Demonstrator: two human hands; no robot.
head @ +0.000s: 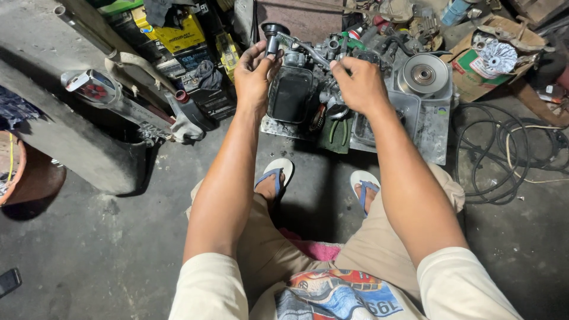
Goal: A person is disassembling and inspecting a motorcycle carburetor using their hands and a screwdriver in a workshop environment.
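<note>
A small engine (367,95) with a black housing (291,95) and a round silver pulley (423,74) stands on the concrete floor in front of my feet. My left hand (255,74) grips a dark cylindrical part with a funnel-shaped top (272,35) at the engine's upper left. My right hand (357,83) rests on the engine's middle, fingers closed around a metal tool or rod (308,52) that slants toward my left hand. Green-handled pliers (338,131) lie just below my right hand.
Yellow and black batteries (178,35), a rag and a silver exhaust pipe (112,95) crowd the upper left. A cardboard box with a finned metal wheel (495,56) sits upper right. Black cables (510,148) coil on the right floor. An orange tub (18,172) stands left.
</note>
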